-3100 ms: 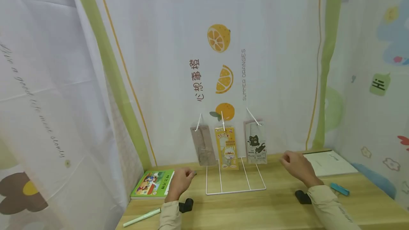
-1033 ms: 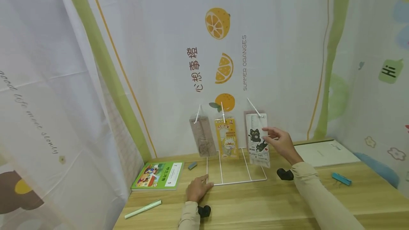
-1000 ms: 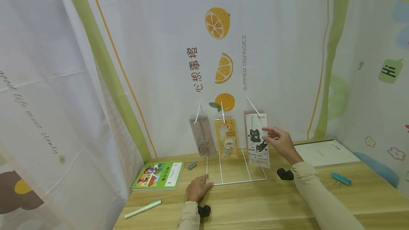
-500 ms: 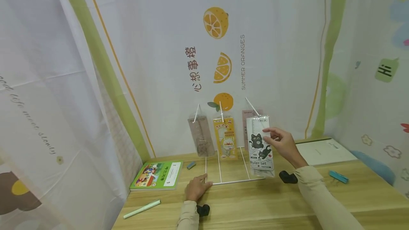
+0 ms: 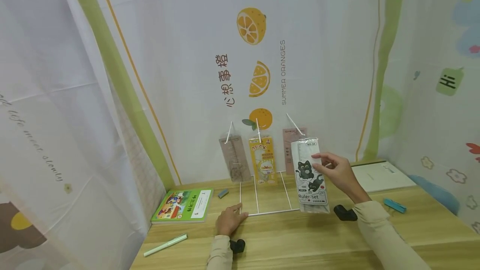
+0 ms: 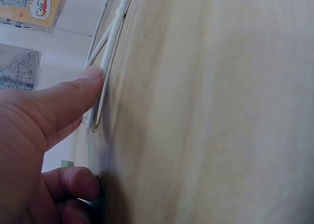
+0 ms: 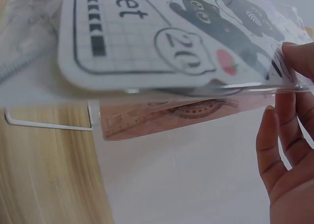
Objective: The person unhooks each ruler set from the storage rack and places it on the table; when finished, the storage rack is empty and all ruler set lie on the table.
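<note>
My right hand [image 5: 335,172] pinches the right edge of a ruler set [image 5: 309,178] in a clear packet with black cats on it. The packet's top edge is right at the tip of the right hook [image 5: 295,124]. Behind it a pink ruler packet [image 5: 288,149] hangs against the curtain. At the front left corner of a white wire display rack [image 5: 264,213], my left hand [image 5: 229,220] holds the base wire. The left wrist view shows the thumb [image 6: 73,94] along that wire, the other fingers partly hidden. A yellow duck packet [image 5: 263,159] and a greyish ruler packet [image 5: 235,157] hang further left.
On the wooden table [image 5: 285,241] lie a green picture book [image 5: 182,205], a small grey-blue block [image 5: 223,193] and a pale green pen [image 5: 165,245] at the left. A pale notebook [image 5: 382,176] and a blue clip-like object [image 5: 395,206] lie at the right.
The right hand has drawn the cat ruler set forward and to the right along the hook, uncovering the pink packet behind. Earlier the left hand came down onto the rack's corner, where it stays.
</note>
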A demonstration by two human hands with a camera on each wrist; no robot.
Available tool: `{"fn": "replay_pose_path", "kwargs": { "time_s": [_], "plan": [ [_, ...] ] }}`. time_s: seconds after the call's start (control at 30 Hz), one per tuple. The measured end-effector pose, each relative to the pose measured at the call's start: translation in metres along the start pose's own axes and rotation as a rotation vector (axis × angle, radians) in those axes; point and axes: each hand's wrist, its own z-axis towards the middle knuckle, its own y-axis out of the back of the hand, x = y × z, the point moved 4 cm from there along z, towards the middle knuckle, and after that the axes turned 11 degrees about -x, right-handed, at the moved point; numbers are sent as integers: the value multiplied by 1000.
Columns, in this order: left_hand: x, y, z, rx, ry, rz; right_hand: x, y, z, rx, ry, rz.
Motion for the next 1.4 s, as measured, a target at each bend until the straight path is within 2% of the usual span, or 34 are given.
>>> {"fn": "replay_pose_path", "kwargs": {
  "time_s": [0.23,0.47,0.67,0.77,0.9,1.13,1.23,1.4],
  "plan": [
    [0,0,0,-13,-8,-8,12,4,-3,-8,37,-22],
    [0,-1,0,-12,-12,-29,27,13,-8,-18,48,27],
    [1,-2,-1,-7,-7,-30,29,23,-19,-1,26,-27],
    [2,-2,-2,-6,-8,-35,25,28,-29,25,-43,-60],
    [1,-2,0,-10,-18,-37,10,35,-45,91,-212,-99],
    [2,-1,5,8,-6,-5,-35,42,-80,309,-511,-62],
    [2,0,4,14,-9,2,-52,45,-94,374,-574,-51],
    [1,-1,3,30,-5,9,-69,48,-107,424,-588,-47]
  ]
}}
